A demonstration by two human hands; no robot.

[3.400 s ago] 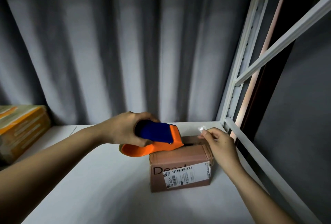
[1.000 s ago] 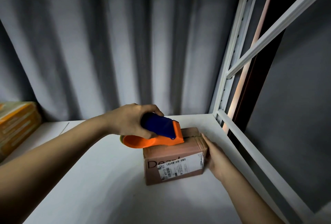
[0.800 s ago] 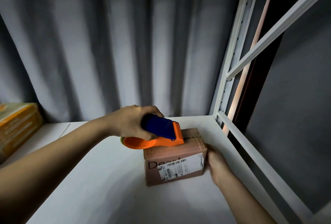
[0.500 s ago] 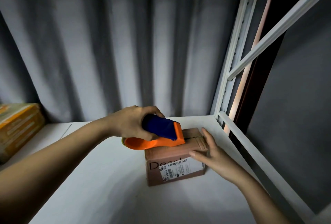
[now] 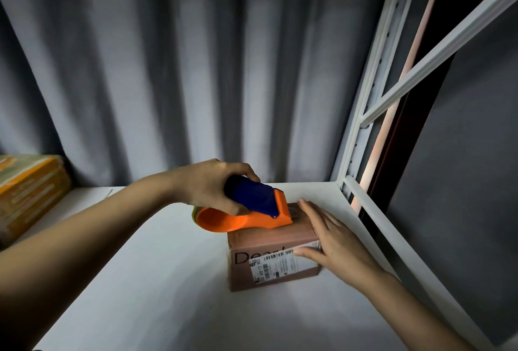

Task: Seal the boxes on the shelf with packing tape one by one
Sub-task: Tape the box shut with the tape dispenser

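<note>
The tape dispenser (image 5: 246,211) and the right hand (image 5: 333,241) covered most of the brown box (image 5: 269,261) top, so any tape on the seam could not be seen. The label (image 5: 280,265) print was too small to read. The yellow box (image 5: 26,190) was cut off by the left edge.
</note>
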